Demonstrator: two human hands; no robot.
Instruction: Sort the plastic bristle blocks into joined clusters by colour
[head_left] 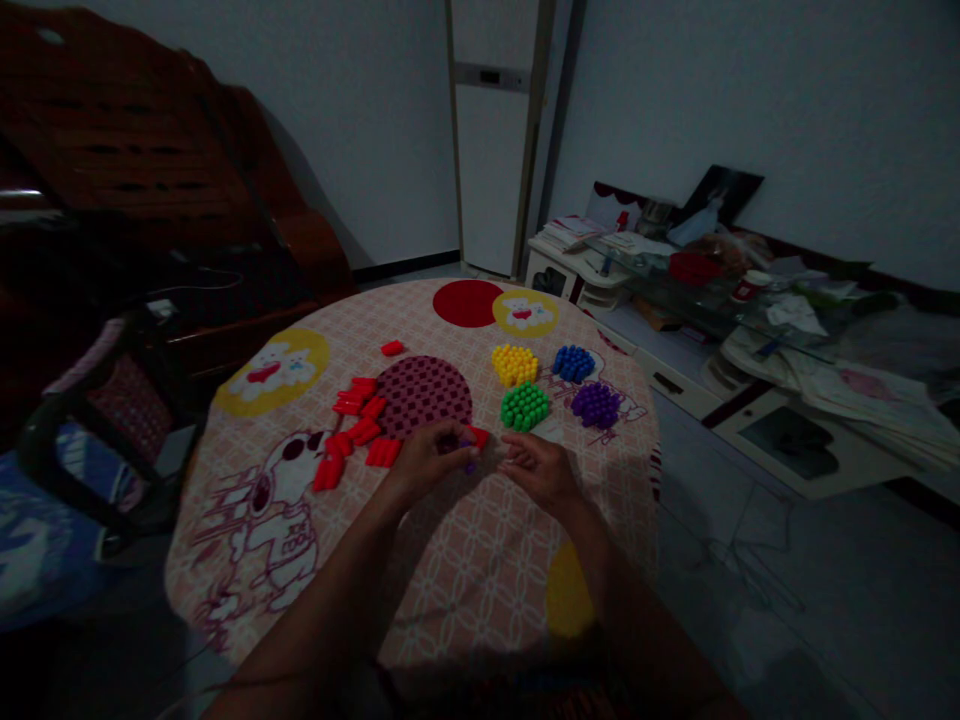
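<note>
Purple pc [470, 466] pinched in L hand [436, 458] fingertips; R hand [538, 468] just right of it, curled, contents unclear.

Purple piece [470, 466] partly hidden by left hand [431, 458], too small for exact shape. Red piece [478, 437] partly covered by same hand. Right hand [546, 468]: whether curled fingertips hold anything, cannot tell. Forearms cut off at near edge; wooden sofa [150, 150] at left. Far-off display [490, 77] too small to read.
</note>
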